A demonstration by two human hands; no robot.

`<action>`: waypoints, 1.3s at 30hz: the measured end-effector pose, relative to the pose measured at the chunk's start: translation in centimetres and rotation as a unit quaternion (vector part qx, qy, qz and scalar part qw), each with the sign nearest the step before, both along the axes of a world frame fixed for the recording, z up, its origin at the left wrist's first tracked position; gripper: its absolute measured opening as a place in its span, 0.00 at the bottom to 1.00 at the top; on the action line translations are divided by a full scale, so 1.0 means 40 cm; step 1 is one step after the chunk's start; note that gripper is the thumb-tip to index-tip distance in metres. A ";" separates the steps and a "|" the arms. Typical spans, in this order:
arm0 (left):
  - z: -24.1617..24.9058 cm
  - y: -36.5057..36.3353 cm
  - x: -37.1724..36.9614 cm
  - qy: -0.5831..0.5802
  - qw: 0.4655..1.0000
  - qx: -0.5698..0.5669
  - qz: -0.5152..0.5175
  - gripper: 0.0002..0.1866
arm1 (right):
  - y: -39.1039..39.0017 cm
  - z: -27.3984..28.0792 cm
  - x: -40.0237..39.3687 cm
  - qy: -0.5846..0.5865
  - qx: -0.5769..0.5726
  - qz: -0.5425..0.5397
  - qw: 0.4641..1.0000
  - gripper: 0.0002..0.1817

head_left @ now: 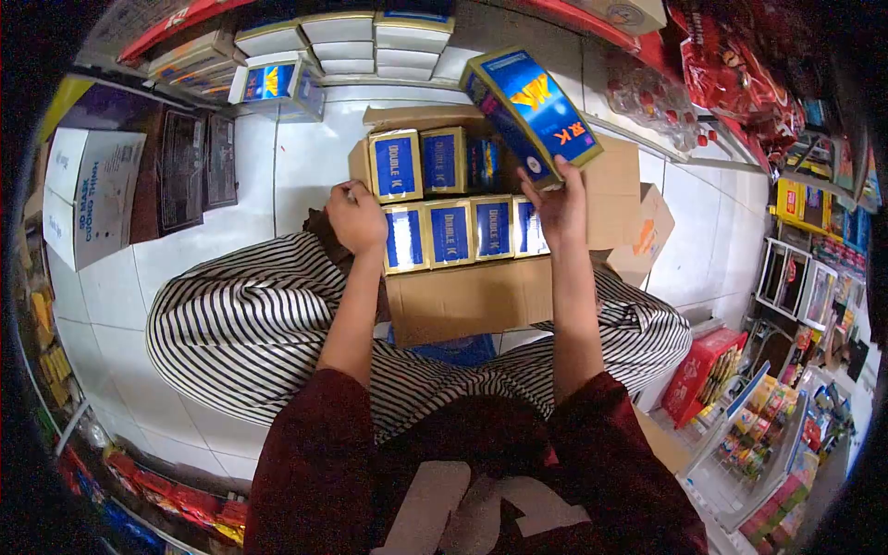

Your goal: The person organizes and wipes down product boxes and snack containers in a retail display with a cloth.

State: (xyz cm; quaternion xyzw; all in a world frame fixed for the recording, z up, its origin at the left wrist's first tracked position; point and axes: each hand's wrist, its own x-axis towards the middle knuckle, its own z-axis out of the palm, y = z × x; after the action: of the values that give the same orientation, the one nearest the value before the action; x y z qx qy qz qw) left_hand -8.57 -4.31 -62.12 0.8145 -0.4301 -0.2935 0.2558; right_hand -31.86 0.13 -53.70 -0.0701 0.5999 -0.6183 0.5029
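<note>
My right hand (561, 205) grips the lower end of a blue and gold box (536, 106) and holds it tilted above the right back corner of an open cardboard carton (462, 301). Inside the carton, several upright blue boxes (450, 233) marked "Double K" stand in two rows. At the right end of the back row, a dark gap partly shows beside a blue box (484, 162). My left hand (357, 217) is at the carton's left edge with its fingers curled; whatever lies inside them is hidden.
Between my crossed legs, in striped trousers (250, 314), stands the carton on white tiles (301, 176). Stacked boxes (338, 42) line the shelf ahead. A white mask carton (97, 194) is at left. Bottles (657, 106) and red packets (731, 69) sit at right, near a red crate (698, 375).
</note>
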 end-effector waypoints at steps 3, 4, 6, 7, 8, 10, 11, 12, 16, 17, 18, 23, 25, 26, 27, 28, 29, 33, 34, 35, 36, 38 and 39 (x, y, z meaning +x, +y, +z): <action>-0.004 0.017 -0.032 -0.092 0.995 0.025 0.041 0.21 | 0.032 -0.013 -0.014 0.017 0.002 0.012 1.000 0.25; -0.009 0.014 -0.028 -0.125 0.990 0.044 0.056 0.22 | 0.048 -0.018 -0.023 0.020 -0.007 0.015 1.000 0.25; -0.208 -0.011 0.055 0.286 0.945 0.156 0.032 0.25 | 0.079 0.008 -0.043 0.051 0.014 0.074 0.996 0.28; -0.383 -0.017 0.106 0.490 0.854 0.161 0.066 0.26 | 0.092 0.034 -0.044 0.049 0.015 0.087 0.995 0.29; -0.165 -0.003 0.030 0.461 0.868 0.170 0.067 0.26 | 0.108 0.033 -0.045 0.061 0.030 0.059 0.996 0.30; -0.039 -0.008 0.016 0.530 0.819 0.211 0.065 0.23 | 0.169 0.053 -0.085 0.074 0.054 0.132 0.987 0.33; -0.072 -0.008 0.023 0.526 0.820 0.219 0.052 0.25 | 0.205 0.034 -0.121 0.139 0.052 0.165 0.975 0.35; -0.122 -0.007 0.036 0.522 0.821 0.228 0.041 0.26 | 0.230 0.013 -0.145 0.205 0.053 0.197 0.957 0.36; -0.134 -0.013 0.085 0.310 0.940 0.066 0.125 0.15 | 0.255 0.077 -0.159 0.130 0.070 0.239 0.960 0.37; -0.134 -0.019 0.088 0.239 0.959 0.010 0.150 0.13 | 0.262 0.060 -0.194 0.128 0.080 0.269 0.951 0.37; -0.131 -0.025 0.093 0.167 0.969 -0.048 0.175 0.11 | 0.272 0.049 -0.214 0.126 0.091 0.300 0.941 0.36; 0.288 -0.063 0.039 0.388 0.915 -0.109 0.032 0.06 | 0.284 0.087 -0.218 0.290 0.106 0.328 0.893 0.34; 0.405 -0.009 -0.011 0.427 0.883 -0.141 -0.137 0.07 | 0.305 0.080 -0.149 0.530 0.086 0.239 0.809 0.35; 0.454 0.044 -0.046 0.391 0.887 -0.137 -0.204 0.10 | 0.314 0.087 -0.101 0.636 0.077 0.192 0.743 0.36; 0.521 0.106 -0.100 0.501 0.857 0.012 -0.124 0.14 | 0.315 0.143 -0.060 0.605 0.070 0.232 0.759 0.36; 0.522 0.144 -0.131 0.525 0.834 0.076 -0.151 0.15 | 0.324 0.196 -0.030 0.572 0.061 0.271 0.772 0.37; 0.524 0.182 -0.163 0.541 0.809 0.141 -0.180 0.15 | 0.373 0.135 -0.014 0.536 0.036 0.306 0.786 0.34; 0.518 0.248 -0.251 0.410 0.709 0.132 -0.558 0.16 | 0.395 0.209 0.014 0.099 -0.177 0.181 0.962 0.23; 0.522 0.252 -0.254 0.387 0.698 0.110 -0.593 0.16 | 0.389 0.228 0.026 -0.015 -0.283 0.098 0.954 0.22; 0.531 0.233 -0.245 0.328 0.691 0.108 -0.635 0.14 | 0.407 0.235 -0.031 0.095 -0.219 0.153 0.959 0.21; 0.553 0.195 -0.240 0.266 0.682 0.104 -0.673 0.12 | 0.425 0.247 -0.079 0.201 -0.150 0.209 0.945 0.20; 0.508 0.136 -0.215 0.208 0.731 0.033 -0.649 0.04 | 0.452 0.278 -0.131 0.301 0.062 0.132 0.943 0.15; 0.486 0.097 -0.191 0.202 0.780 0.084 -0.586 0.07 | 0.456 0.296 -0.144 0.350 0.103 0.062 0.929 0.12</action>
State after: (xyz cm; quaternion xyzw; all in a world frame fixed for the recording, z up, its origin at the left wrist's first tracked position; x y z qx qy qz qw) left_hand -16.21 -0.44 -42.66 0.3454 -0.7366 -0.5797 0.0456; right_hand -37.60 18.38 -41.88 -0.2676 0.7926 -0.4568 0.3027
